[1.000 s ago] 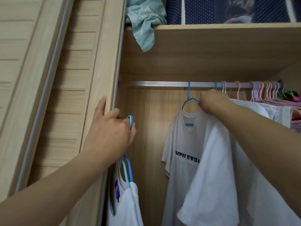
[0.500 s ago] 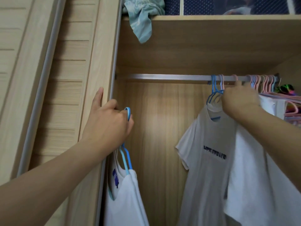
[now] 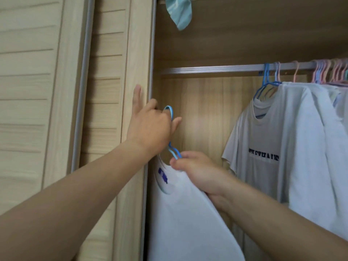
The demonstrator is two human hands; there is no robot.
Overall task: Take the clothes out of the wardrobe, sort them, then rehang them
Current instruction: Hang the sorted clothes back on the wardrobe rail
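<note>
White tee (image 3: pixel 186 213) hangs on blue hangers (image 3: pixel 174 150) at the wardrobe's left edge, right by the sliding door (image 3: pixel 113 110). Left hand (image 3: pixel 150 127) has the hanger hooks looped over its curled fingers, index finger sticking up against the door frame. Right hand (image 3: pixel 195 170) pinches the hangers' neck at the collar. Other tees (image 3: pixel 278 140) hang further right on the rail (image 3: pixel 211 69), and a teal cloth (image 3: pixel 179 12) droops off the shelf above.

- A home bedroom closet: a wooden wardrobe (image 3: pixel 207 113) with a slatted sliding door (image 3: pixel 56 91).
- T-shirts (image 3: pixel 273 147) on plastic hangers (image 3: pixel 267 81) hang from a metal rail (image 3: pixel 216 69).
</note>
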